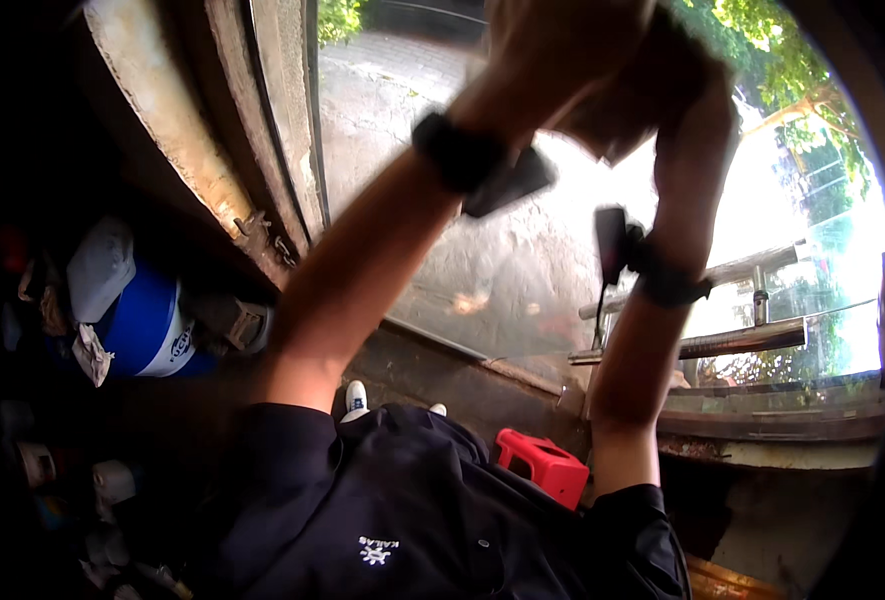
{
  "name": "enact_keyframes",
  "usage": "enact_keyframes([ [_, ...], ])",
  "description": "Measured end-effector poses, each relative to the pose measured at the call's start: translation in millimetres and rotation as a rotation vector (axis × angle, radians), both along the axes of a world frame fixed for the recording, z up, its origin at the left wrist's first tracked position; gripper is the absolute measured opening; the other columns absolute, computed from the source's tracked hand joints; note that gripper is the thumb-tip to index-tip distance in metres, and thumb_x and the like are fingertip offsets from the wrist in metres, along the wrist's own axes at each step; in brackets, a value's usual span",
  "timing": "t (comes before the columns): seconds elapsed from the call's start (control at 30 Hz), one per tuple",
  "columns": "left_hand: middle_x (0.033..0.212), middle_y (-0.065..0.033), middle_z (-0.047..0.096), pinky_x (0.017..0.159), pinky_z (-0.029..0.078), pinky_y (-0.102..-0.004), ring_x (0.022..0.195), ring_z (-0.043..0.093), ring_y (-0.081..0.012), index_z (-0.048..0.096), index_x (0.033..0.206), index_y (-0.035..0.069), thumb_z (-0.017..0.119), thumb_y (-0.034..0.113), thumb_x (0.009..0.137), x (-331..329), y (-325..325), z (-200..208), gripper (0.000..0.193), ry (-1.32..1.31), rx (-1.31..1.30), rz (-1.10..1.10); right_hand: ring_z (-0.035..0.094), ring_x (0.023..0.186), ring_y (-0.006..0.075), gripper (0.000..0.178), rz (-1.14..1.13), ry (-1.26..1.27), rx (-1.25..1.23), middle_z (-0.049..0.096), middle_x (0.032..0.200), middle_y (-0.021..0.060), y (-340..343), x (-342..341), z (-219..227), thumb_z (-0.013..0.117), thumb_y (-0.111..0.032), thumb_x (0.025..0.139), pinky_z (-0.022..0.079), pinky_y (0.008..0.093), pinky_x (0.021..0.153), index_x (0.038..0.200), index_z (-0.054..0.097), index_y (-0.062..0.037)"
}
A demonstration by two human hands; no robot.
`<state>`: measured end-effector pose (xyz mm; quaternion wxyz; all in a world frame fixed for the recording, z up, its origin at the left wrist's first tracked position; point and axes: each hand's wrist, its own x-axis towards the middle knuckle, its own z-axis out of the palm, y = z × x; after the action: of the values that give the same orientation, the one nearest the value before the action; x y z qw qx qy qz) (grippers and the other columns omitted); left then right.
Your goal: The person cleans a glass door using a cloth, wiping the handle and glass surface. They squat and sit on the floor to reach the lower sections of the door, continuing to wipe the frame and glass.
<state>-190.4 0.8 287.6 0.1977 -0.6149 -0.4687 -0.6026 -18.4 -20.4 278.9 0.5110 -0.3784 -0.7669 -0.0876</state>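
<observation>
Both my arms reach up in front of a glass pane (522, 330). My left hand (567, 40) is at the top edge of the picture, its fingers cut off or hidden. Close beside it, to the right, my right hand (697, 95) is dark and smeared by motion. Between the two hands hangs a brownish, blurred thing (612, 125) with a pointed lower edge; its kind cannot be made out. Each wrist wears a black strap, the left one (457, 152) and the right one (667, 285), with a small dark device on it.
A metal bar handle (742, 345) crosses the glass at right. A worn frame (267, 130) stands at left. Below it are a blue and white drum (147, 325) and a pale plastic jug (102, 268). A red stool (552, 468) stands by my right side. Trees show outside.
</observation>
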Motion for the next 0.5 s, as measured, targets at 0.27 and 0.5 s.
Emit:
enact_keyframes([
  [0.27, 0.050, -0.0012, 0.055, 0.038, 0.039, -0.0299, 0.038, 0.044, -0.0120, 0.065, 0.061, 0.013, 0.059, 0.042, 0.106, -19.9, 9.1, -118.0, 0.054, 0.038, 0.045, -0.127, 0.067, 0.099, 0.0194, 0.043, 0.327, 0.552, -0.404, 0.075, 0.106, 0.0118, 7.7, -26.2, -106.9, 0.060, -0.038, 0.110, 0.053, 0.0375, 0.091, 0.122, 0.071, 0.0020],
  [0.5, 0.085, -0.0256, 0.076, 0.075, 0.059, -0.0534, 0.080, 0.075, -0.0458, 0.077, 0.091, 0.001, 0.048, 0.036, 0.111, 1.5, -35.6, -359.6, 0.049, -0.541, -0.548, -0.360, 0.072, 0.084, 0.0154, 0.038, 0.297, 0.573, -0.863, 0.081, 0.095, 0.0120, 3.1, -31.7, -282.8, 0.063, -0.025, 0.110, 0.060, 0.0349, 0.076, 0.109, 0.077, 0.0092],
])
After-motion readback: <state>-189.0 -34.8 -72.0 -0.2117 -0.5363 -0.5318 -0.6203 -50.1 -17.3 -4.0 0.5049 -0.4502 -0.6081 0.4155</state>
